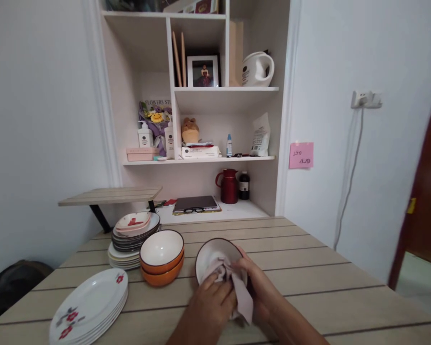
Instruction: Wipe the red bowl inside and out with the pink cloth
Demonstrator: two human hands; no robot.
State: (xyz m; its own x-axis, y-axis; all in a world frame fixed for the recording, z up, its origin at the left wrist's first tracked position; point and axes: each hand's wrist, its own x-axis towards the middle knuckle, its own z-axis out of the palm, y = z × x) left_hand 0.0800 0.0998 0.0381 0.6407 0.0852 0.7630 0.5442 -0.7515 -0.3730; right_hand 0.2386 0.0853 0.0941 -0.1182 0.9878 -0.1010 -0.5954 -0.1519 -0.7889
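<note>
A round bowl [207,255] with a pale inside and a dark rim is tilted toward me above the table. My right hand [255,282] grips its right side, thumb over the rim. Inside the bowl, my left hand [213,299] presses a bunched, pale pinkish-grey cloth [243,298], whose loose end hangs over the near rim. The fingers of the left hand are bent around the cloth. Just left of the bowl stand stacked orange bowls [162,275] with white insides.
White oval plates [93,302] with red flowers are stacked at the table's front left. Behind them rises a pile of round plates [124,256] topped by small dishes [132,221]. A small raised shelf [111,194], a laptop [196,203] and a red jug [229,186] are at the back.
</note>
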